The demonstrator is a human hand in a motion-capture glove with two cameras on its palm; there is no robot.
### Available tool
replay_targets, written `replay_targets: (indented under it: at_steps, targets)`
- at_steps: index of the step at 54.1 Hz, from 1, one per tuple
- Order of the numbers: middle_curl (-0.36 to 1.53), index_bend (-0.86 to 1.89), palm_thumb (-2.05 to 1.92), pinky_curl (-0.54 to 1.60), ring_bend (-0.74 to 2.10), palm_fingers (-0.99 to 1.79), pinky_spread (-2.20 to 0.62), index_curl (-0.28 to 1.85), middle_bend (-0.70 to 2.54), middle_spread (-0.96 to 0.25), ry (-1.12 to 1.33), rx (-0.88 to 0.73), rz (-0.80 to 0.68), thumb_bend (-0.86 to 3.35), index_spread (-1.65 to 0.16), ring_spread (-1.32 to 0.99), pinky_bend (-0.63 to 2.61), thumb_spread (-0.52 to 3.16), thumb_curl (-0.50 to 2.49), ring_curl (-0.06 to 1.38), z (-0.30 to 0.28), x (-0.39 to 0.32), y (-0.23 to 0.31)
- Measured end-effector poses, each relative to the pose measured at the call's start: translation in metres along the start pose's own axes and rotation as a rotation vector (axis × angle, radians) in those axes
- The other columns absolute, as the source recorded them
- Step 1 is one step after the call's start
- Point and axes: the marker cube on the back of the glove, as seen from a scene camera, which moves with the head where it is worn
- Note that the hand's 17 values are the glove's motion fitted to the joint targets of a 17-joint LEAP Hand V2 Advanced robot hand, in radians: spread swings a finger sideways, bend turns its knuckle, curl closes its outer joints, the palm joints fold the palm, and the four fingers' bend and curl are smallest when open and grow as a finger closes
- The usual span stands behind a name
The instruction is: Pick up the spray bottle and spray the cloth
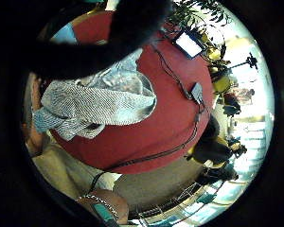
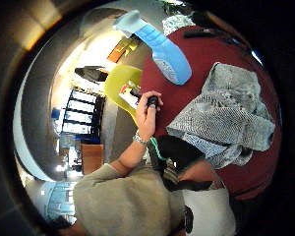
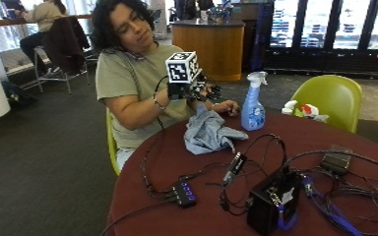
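From the outside view we see a black box [image 3: 272, 201] and cables [image 3: 241, 162] crowding the red table [image 3: 372, 147]. The spray bottle [image 3: 253, 101] stands upright beside the crumpled cloth [image 3: 205, 132]. The gloved right hand [image 3: 192, 88] hovers above the cloth; we cannot tell its grip.

From the thumb side we see the bottle [image 2: 160, 49] just beside the cloth [image 2: 226, 118].

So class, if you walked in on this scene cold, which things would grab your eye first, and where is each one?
First, the gloved right hand, raised above the round dark red table and holding nothing. Below it a crumpled grey cloth lies near the table's edge. Beside the cloth stands a blue spray bottle with a white trigger head, upright and untouched.
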Motion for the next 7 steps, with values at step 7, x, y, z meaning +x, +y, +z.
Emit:
replay_targets:
  at_steps: [7]
  targets:
    - [0.34, 0.16, 0.49, 0.32, 0.24, 0.35, 0.22, 0.29, 0.19, 0.00, 0.020, 0.011, 0.018, -0.03, -0.42, -0.05, 0.21, 1.01, 0.38, 0.30, -0.0028, 0.0043, -0.0009]
